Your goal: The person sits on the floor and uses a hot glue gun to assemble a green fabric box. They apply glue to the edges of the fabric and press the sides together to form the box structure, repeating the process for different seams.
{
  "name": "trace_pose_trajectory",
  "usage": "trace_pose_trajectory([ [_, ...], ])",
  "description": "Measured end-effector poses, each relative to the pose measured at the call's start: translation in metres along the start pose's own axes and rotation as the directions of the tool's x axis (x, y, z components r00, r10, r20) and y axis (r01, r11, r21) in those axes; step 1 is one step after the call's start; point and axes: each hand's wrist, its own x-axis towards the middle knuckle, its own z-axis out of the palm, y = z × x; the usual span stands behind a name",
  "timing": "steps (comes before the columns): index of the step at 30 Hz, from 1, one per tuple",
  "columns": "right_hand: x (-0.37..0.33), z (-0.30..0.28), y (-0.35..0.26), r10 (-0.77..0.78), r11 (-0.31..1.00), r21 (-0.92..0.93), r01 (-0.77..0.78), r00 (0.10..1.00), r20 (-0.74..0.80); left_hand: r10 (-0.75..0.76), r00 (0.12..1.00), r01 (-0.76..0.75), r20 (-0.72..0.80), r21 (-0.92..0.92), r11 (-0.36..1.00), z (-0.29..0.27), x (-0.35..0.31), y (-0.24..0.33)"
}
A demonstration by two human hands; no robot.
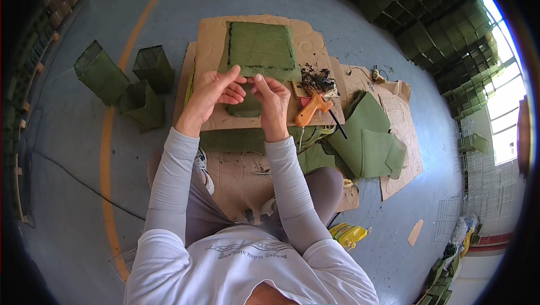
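Note:
Both my hands are raised over the near edge of a green felt-like panel [261,46] with dark smears along its edges. My left hand [218,92] has its thumb lifted and its fingers stretched toward the right one. My right hand [273,99] pinches thumb and forefinger together near the left fingertips; whatever lies between them is too small to make out. Beneath the hands, a second green piece [244,107] is partly hidden. Just right of my right hand lies an orange-handled tool [311,110] with a thin metal tip, beside a small board caked with black residue [318,80].
The panel rests on a padded tan work surface [211,35]. Three open green square containers [140,105] stand on the floor at left. Green sheets [363,136] lie on cardboard at right, with a yellow bottle [349,234] nearer me. Stacked green containers [433,29] fill the far right.

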Motion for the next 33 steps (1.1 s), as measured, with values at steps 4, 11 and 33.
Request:
trace_pose_trajectory([
  [4, 0.004, 0.011, 0.008, 0.032, 0.998, 0.047, -0.032, 0.999, 0.009, 0.045, 0.999, -0.047, -0.025, -0.071, 0.996, -0.001, 0.005, -0.006],
  [11, 0.003, 0.019, 0.019, -0.025, 1.000, -0.020, 0.023, 0.997, -0.075, 0.141, 0.984, -0.131, -0.113, 0.085, 0.988, -0.001, 0.008, -0.014],
  [33, 0.008, -0.017, 0.005, -0.100, 0.993, 0.042, 0.110, 0.976, -0.195, 0.158, 0.985, -0.144, -0.067, 0.179, 0.973, -0.004, 0.007, -0.016],
])
